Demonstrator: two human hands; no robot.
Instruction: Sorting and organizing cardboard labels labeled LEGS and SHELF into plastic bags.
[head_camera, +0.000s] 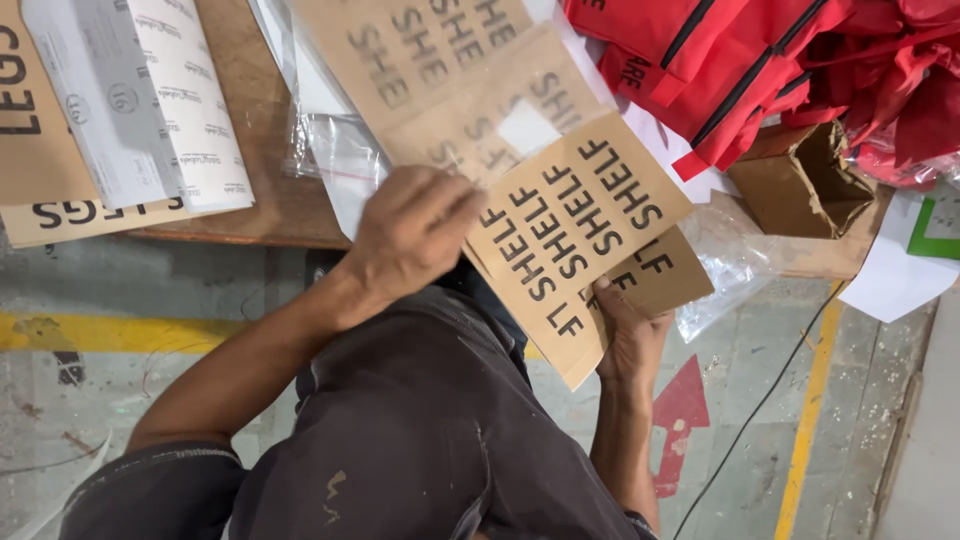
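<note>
My left hand (415, 235) is closed on the left edge of a brown cardboard sheet (575, 215) with black stencilled letters, held tilted over the table's front edge. My right hand (630, 335) grips the lower edge of the sheets from below, fingers under a second similar sheet (665, 280) behind the first. More lettered cardboard sheets (440, 70) lie fanned out on the wooden table (270, 190) just beyond. My lap in dark clothing fills the bottom middle.
Clear plastic bags (340, 150) lie under the sheets. Red fabric bags with black zippers (760, 70) pile at the top right beside a small open cardboard box (800, 185). Grey-white packets (140, 100) lie top left. The floor has a yellow line (810, 420), red arrow (680, 420) and black cable.
</note>
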